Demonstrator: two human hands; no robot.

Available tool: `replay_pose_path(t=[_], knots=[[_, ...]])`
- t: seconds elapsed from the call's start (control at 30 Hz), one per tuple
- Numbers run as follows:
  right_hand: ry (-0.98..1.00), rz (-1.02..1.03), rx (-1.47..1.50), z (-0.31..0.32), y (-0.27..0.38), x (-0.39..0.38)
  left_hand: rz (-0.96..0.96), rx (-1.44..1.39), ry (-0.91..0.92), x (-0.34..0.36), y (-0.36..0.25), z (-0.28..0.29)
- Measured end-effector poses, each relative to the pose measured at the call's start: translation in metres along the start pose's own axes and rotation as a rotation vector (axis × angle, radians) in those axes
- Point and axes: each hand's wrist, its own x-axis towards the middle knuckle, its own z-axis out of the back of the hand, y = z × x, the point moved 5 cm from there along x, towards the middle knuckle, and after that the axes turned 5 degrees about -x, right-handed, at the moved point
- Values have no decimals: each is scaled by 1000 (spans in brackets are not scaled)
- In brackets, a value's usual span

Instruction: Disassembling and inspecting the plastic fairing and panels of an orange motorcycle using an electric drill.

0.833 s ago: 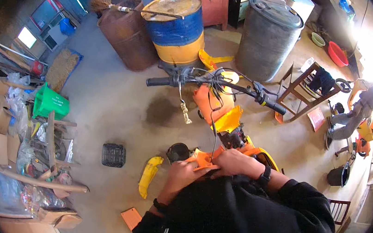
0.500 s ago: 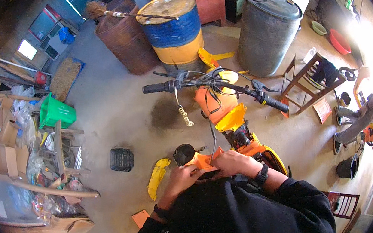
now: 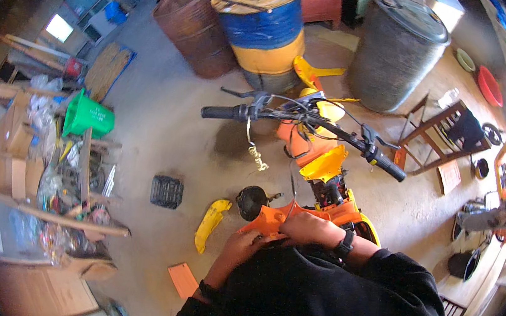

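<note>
An orange plastic panel is held close in front of my body. My left hand has its fingers closed on the panel's near left edge. My right hand pinches the panel's right part, fingertips close to a thin dark cable that rises from it. Ahead stands a partly stripped motorbike with black handlebars, an orange body part and a yellow panel. Just beyond my left hand is a round black part. My sleeves and torso hide the panel's near side.
On the floor at left lie a yellow curved panel, an orange plate and a black crate. Drums, among them a blue and yellow drum, stand behind the bike. A wooden chair is at right, near another person's leg.
My view has shifted, so the bike and drums sit farther right. The orange panel now shows more of its face, and my hands stay on it. The other person's legs appear in a different pose.
</note>
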Motion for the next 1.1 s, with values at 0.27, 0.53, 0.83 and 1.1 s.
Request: replay_pose_path(t=[0.27, 0.53, 0.83, 1.1], knots=[[57, 75, -57, -24, -23, 18, -45, 23, -192, -16, 5, -4], [265, 18, -170, -44, -28, 28, 56, -189, -235, -39, 57, -33], [215, -403, -50, -45, -42, 41, 16, -481, -327, 15, 150, -42], [287, -771, -46, -95, -75, 86, 700, -192, 208, -23, 484, -184]])
